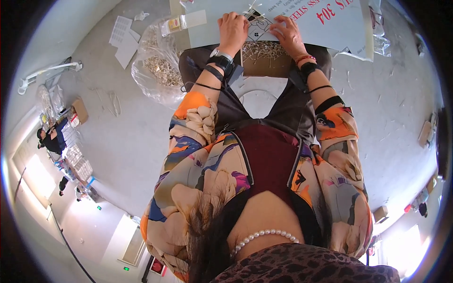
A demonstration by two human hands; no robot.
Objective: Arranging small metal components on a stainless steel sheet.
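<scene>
A grey-blue sheet (212, 34) with printed markings lies across my lap at the top of the view. My left hand (234, 30) rests on it, fingers curled together; whatever they may hold is hidden. My right hand (287, 35) is over the sheet too, fingers bent but apart, with nothing visible in them. Between the hands are a dark printed patch (257, 21) and a few thin pale strands (252, 6). Below the sheet's near edge, an open cardboard box (266, 70) holds many small pale stick-like pieces (266, 49).
Left of my knee, a clear plastic bag (141, 80) holds similar pieces. A small clear container (173, 25) with a yellow label is on the sheet's left side. White sheets (123, 40) and scraps lie on the grey floor (118, 137). Another person (53, 139) is far left.
</scene>
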